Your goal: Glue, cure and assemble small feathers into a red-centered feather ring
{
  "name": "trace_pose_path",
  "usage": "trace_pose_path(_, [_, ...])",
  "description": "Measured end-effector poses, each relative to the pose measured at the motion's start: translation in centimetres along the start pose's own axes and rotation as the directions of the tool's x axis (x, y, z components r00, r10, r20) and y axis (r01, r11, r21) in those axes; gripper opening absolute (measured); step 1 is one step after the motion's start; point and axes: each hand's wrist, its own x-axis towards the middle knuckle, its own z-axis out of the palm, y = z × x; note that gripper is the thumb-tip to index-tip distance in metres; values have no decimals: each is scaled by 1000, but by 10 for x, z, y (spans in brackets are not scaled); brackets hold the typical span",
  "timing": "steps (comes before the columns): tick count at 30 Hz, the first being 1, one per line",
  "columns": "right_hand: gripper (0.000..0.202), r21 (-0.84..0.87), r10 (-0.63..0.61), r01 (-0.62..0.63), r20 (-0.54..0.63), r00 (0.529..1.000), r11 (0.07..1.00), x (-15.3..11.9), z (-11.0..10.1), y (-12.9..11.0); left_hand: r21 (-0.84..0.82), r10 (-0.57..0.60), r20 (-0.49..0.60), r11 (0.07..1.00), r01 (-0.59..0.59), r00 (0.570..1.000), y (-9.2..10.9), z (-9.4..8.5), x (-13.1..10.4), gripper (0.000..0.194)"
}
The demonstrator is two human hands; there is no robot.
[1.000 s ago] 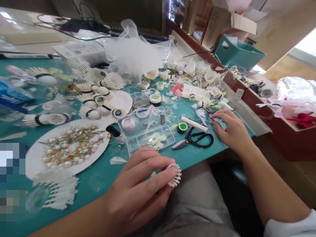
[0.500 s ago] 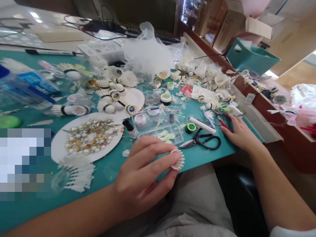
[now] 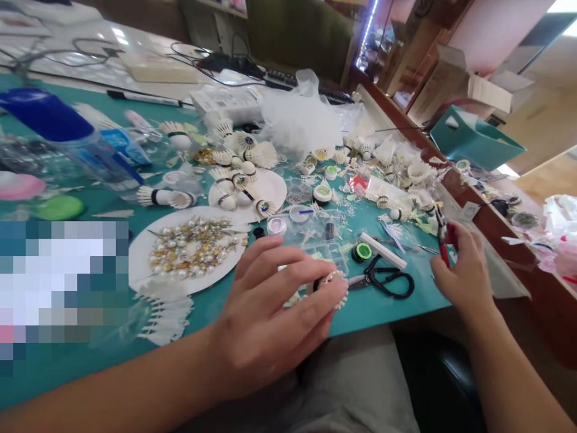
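Note:
My left hand [image 3: 283, 313] is closed on a cut-down shuttlecock [image 3: 341, 294] at the table's front edge; its ring of short quill stubs faces right and fingers cover much of it. My right hand [image 3: 466, 267] grips red-handled pliers [image 3: 442, 243], their metal jaws pointing up and away. Black-handled scissors [image 3: 387, 281] lie between the hands. Just behind them are a small pot of green paint [image 3: 362, 252] and a white stick [image 3: 383, 250]. A clear compartment box [image 3: 324, 249] sits behind my left hand, partly hidden by it.
A white plate [image 3: 139, 264] bears pearl and gold bead strands. Several trimmed shuttlecocks lie around another white plate [image 3: 277, 186]. White netting [image 3: 300, 117] is heaped at the back. A blue-capped bottle [image 3: 85, 141] stands at left, and a teal bin [image 3: 478, 141] at right.
My right hand has lifted the red-handled pliers off the table, and their jaws now point upward. My left hand still holds the shuttlecock, turned slightly. The view has shifted left.

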Motion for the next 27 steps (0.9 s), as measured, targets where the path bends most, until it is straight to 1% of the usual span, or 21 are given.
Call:
trace_pose_path(1, [70, 42, -109, 110, -24, 994, 993, 3, -4, -9, 10, -3, -31, 1000, 3, 1000, 0, 0, 2, 20])
trace_pose_path(2, [73, 75, -226, 228, -35, 973, 971, 7, -7, -19, 22, -5, -53, 1000, 6, 999, -1, 0, 3, 20])
trace_pose_path(3, [75, 94, -347, 351, -65, 936, 931, 12, -10, -30, 38, -8, -64, 999, 11, 998, -2, -1, 5, 21])
trace_pose_path(5, [78, 100, -551, 566, -146, 822, 818, 25, -10, -52, 83, -9, -72, 996, 15, 997, -5, -6, 9, 22])
trace_pose_path(6, [79, 109, -622, 642, -171, 764, 759, 33, -8, -64, 109, -4, -76, 994, 12, 997, -7, -9, 11, 22])
trace_pose_path(7, [80, 128, -667, 688, -174, 724, 714, 40, -4, -74, 137, 1, -80, 991, 10, 997, -9, -12, 13, 22])
trace_pose_path(8, [80, 160, -699, 718, -164, 696, 678, 47, 1, -84, 166, 8, -83, 986, 6, 996, -12, -15, 15, 22])
trace_pose_path(10, [79, 245, -732, 743, -151, 664, 623, 58, 15, -99, 215, 10, -68, 977, 4, 998, -17, -21, 17, 23])
trace_pose_path(12, [77, 323, -739, 750, -184, 648, 577, 61, 29, -107, 248, -3, -57, 969, 17, 998, -23, -24, 19, 23])
trace_pose_path(13, [76, 354, -733, 746, -201, 650, 564, 60, 35, -107, 260, -7, -54, 965, 21, 999, -25, -25, 19, 23])
trace_pose_path(15, [74, 394, -711, 715, -187, 678, 578, 55, 42, -103, 288, -13, -22, 958, 19, 1000, -30, -27, 17, 24])
trace_pose_path(17, [72, 400, -693, 669, -106, 713, 626, 49, 42, -94, 320, -15, 84, 947, -12, 996, -32, -29, 15, 25])
trace_pose_path(19, [74, 393, -692, 648, -40, 721, 652, 44, 40, -85, 344, -35, 186, 939, -32, 982, -32, -30, 14, 26])
trace_pose_path(20, [74, 391, -698, 647, -17, 716, 654, 43, 39, -82, 355, -59, 201, 935, -17, 978, -32, -30, 13, 25])
trace_pose_path(23, [74, 388, -710, 647, 29, 703, 657, 41, 38, -76, 379, -137, 188, 924, 57, 973, -27, -29, 12, 23])
trace_pose_path(25, [74, 384, -712, 649, 34, 701, 657, 40, 39, -75, 366, -166, 207, 927, 81, 964, -25, -27, 12, 25])
trace_pose_path(27, [75, 377, -731, 668, 36, 681, 641, 39, 39, -75, 353, -171, 230, 932, 81, 958, -24, -25, 12, 28])
